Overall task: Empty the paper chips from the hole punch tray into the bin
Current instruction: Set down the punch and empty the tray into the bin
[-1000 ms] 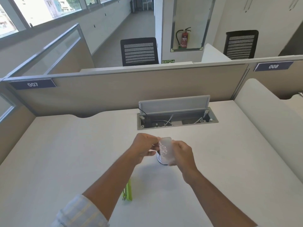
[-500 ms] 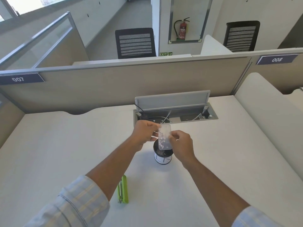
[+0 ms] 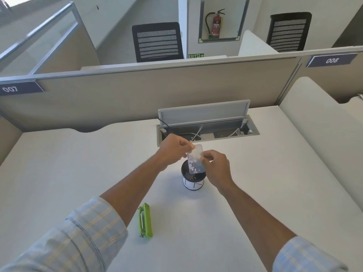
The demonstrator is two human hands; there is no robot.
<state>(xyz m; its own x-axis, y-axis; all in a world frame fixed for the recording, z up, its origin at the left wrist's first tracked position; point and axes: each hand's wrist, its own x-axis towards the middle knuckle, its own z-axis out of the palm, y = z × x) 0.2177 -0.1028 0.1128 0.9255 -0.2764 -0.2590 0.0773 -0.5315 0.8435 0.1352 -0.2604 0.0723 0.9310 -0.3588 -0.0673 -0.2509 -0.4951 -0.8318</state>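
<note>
Centre of frame: clear plastic tray (image 3: 195, 159) held tilted, lower end over the mouth of the small bin (image 3: 193, 178). Pale paper chips (image 3: 192, 163) lie along the tray's inside, towards its lower end. Left hand (image 3: 174, 149) pinches the tray's upper left edge with closed fingertips; right hand (image 3: 216, 166) grips its right edge between thumb and fingers. Bin stands upright on the white desk (image 3: 78, 173), black rim, white patterned wall. Lower centre: green hole punch (image 3: 145, 220) lies on the desk, well apart from the bin, near the left forearm. Upper centre: desk cable box (image 3: 206, 126), lid raised, cables inside.
</note>
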